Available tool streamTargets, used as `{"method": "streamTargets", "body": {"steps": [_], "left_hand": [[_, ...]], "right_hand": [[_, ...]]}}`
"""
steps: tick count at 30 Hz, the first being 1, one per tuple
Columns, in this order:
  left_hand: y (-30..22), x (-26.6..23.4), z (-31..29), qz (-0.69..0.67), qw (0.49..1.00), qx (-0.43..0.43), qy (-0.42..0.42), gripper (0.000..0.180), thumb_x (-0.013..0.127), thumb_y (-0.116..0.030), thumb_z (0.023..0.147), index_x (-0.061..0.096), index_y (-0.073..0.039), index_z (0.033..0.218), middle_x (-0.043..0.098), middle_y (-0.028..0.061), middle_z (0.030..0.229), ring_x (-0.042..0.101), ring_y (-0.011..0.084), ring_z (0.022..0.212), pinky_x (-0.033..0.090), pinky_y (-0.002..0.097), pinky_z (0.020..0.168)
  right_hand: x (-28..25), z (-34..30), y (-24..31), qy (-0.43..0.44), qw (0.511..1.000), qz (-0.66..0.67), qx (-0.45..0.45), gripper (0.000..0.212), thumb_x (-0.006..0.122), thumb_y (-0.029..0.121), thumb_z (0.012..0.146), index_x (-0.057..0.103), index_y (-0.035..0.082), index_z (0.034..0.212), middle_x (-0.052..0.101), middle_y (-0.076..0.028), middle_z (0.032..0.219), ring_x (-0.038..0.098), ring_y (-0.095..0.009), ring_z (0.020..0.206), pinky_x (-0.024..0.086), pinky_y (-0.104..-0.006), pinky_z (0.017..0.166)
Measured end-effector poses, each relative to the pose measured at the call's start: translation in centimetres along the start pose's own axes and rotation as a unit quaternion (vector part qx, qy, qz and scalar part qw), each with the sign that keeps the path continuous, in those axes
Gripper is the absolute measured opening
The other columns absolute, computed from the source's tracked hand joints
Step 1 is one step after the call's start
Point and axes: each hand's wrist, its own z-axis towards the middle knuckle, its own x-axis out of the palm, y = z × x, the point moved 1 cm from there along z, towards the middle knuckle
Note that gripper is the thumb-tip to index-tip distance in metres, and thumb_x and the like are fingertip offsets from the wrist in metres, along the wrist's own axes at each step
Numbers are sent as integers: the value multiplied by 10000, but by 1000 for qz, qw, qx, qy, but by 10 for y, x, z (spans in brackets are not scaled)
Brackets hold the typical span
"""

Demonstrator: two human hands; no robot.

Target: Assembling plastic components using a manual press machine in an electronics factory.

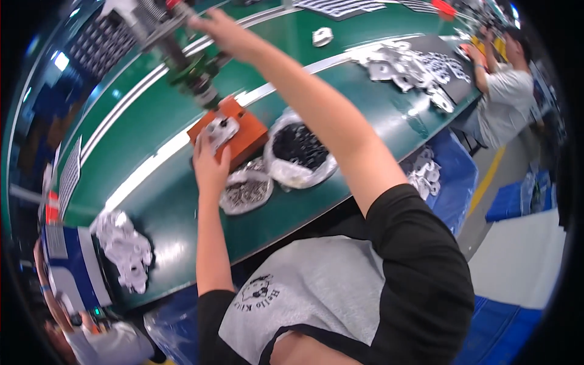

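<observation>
A white metal part (223, 129) with dark openings sits on an orange block (246, 135), under the tip of a green and grey bench press (193, 76). My left hand (210, 163) is closed on the part's near side, fingers on the part and thumb against the block. My right arm stretches far forward. Up at the top of the press, my right hand (228, 35) is closed round its handle, which the fingers mostly hide. Close to the block stand a bag of small metal pieces (246, 191) and a bag of black pieces (298, 146).
White parts (125, 249) lie heaped at the left of the green table, more white parts (401, 64) at the far right. A blue bin (450, 176) with white parts stands below the table's edge. A co-worker (508, 91) sits at right, another person (103, 344) at lower left.
</observation>
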Motion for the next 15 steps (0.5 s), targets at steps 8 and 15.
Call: {"method": "streamTargets", "body": {"steps": [8, 15], "left_hand": [[23, -33, 18, -127, 983, -96, 96, 435, 619, -155, 830, 561, -89, 1256, 226, 162, 1507, 305, 315, 1352, 271, 381, 1089], [24, -57, 22, -225, 961, -151, 56, 285, 550, -100, 862, 593, -19, 1131, 549, 76, 1158, 527, 139, 946, 430, 256, 769]], "right_hand": [[-134, -157, 38, 116, 982, -91, 117, 239, 589, 166, 843, 615, 24, 1033, 580, -142, 1148, 532, -287, 1106, 430, -362, 931], [-315, -232, -68, 15, 797, -517, 311, 340, 560, 166, 688, 632, -6, 972, 559, -247, 1146, 472, -413, 1136, 394, -483, 941]]}}
